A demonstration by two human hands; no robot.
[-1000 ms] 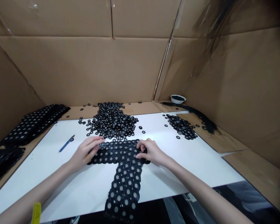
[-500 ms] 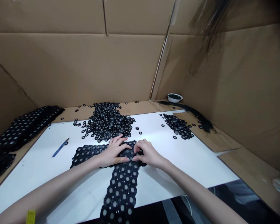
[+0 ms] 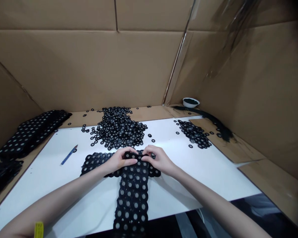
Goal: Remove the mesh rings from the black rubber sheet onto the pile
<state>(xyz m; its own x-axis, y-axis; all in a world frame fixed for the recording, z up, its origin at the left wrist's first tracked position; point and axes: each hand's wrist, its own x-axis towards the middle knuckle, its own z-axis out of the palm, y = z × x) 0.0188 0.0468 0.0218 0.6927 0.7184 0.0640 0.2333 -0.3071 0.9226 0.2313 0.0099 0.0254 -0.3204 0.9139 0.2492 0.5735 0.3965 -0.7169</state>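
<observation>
- Left hand [image 3: 119,161] and right hand [image 3: 161,161] each pinch the far end of the dotted strip [image 3: 131,201]; neither is clearly nearer.
- Strip's long axis runs from grip toward the wearer, across a sideways band [image 3: 95,161].
- White board [image 3: 89,206] beneath; ring pile [image 3: 121,129] just beyond; cardboard wall [image 3: 89,69] behind.

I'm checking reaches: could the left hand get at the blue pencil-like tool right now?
Probably yes: the blue pencil-like tool lies uncovered on the white board, though the left hand must first release the black dotted strip.
</observation>
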